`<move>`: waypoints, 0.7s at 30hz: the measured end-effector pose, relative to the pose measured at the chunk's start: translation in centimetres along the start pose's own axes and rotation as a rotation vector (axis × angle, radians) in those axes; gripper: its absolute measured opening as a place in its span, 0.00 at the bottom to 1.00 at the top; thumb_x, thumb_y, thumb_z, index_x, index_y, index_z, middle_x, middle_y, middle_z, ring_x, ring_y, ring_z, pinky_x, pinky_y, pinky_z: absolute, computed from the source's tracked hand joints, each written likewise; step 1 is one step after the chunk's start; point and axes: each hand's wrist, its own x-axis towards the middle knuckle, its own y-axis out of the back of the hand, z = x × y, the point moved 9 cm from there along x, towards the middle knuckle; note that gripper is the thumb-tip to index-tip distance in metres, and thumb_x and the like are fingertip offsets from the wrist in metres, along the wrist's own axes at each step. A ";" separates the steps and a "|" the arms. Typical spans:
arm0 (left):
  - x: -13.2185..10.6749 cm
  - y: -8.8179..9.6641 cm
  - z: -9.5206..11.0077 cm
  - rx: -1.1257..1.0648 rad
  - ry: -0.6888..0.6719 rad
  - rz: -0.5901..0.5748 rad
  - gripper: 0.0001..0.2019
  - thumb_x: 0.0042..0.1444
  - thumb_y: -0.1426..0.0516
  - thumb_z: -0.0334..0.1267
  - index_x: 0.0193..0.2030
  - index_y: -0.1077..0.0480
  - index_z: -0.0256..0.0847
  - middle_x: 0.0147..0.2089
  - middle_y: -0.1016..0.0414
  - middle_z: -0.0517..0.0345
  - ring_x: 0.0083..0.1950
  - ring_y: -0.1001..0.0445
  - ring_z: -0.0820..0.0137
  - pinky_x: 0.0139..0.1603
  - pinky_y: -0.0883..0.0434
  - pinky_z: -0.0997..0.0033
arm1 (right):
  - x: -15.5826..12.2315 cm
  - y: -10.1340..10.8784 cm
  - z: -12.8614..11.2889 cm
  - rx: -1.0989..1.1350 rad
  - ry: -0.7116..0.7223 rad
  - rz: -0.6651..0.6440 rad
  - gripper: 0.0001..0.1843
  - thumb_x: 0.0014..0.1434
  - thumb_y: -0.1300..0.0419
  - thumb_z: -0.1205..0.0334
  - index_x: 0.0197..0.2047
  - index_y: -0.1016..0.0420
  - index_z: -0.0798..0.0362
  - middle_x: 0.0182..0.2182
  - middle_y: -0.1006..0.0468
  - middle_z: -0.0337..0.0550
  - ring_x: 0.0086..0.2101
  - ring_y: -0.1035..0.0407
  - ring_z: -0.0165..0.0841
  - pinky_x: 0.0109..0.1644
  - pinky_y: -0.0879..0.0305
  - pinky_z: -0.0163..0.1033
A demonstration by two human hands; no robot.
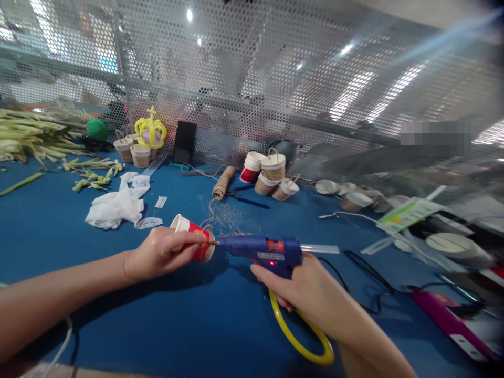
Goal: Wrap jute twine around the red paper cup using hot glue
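Note:
My left hand (165,249) grips a red and white paper cup (203,251), which lies tipped with its white rim toward the left. My right hand (311,291) is wrapped round the handle of a blue hot glue gun (246,247), its small red light lit. The nozzle points left and is at the cup's base end, beside my left fingertips; whether it touches cannot be made out. A clear glue stick (321,249) sticks out of the gun's back. Twine (212,210) runs from a roll (223,183) toward the cup. Below my right hand hangs a yellow curved band (293,338).
Blue-handled pliers (248,199) lie behind the gun. Several twine-wrapped cups (273,168), a phone (185,143) and a yellow crown (151,131) stand along a perforated metal screen (236,68). Crumpled white paper (116,207) lies left; a black cord (370,273) and purple power strip (449,320) lie right.

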 end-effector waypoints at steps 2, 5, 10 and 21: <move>0.1 -0.1 -0.8 -0.036 0.076 -0.007 0.08 0.54 0.49 0.28 0.38 0.31 0.34 0.18 0.28 0.64 0.17 0.36 0.81 0.20 0.37 0.85 | 0.0 0.0 0.0 0.019 -0.003 -0.001 0.18 0.49 0.43 0.55 0.14 0.42 0.51 0.08 0.38 0.32 0.12 0.44 0.25 0.17 0.45 0.31; 0.0 -0.3 -1.9 -0.090 0.204 -0.025 0.08 0.54 0.49 0.29 0.38 0.30 0.35 0.21 0.27 0.62 0.20 0.33 0.81 0.23 0.36 0.85 | 0.0 0.3 -0.2 0.078 0.004 0.005 0.16 0.48 0.42 0.54 0.17 0.39 0.52 0.09 0.38 0.32 0.13 0.44 0.24 0.19 0.44 0.31; -0.3 -0.4 -3.6 -0.113 0.406 -0.024 0.10 0.54 0.50 0.32 0.36 0.28 0.34 0.25 0.24 0.59 0.22 0.31 0.79 0.24 0.35 0.83 | 1.3 2.1 0.1 0.324 0.045 0.057 0.14 0.47 0.41 0.51 0.25 0.32 0.54 0.13 0.36 0.33 0.17 0.42 0.25 0.22 0.43 0.32; -0.3 -0.2 -2.7 -0.105 0.316 -0.041 0.09 0.54 0.50 0.31 0.37 0.28 0.36 0.26 0.24 0.60 0.23 0.30 0.79 0.26 0.33 0.83 | 7.8 6.8 10.4 0.216 -0.278 0.387 0.18 0.51 0.43 0.53 0.17 0.38 0.54 0.13 0.36 0.36 0.15 0.42 0.25 0.21 0.41 0.33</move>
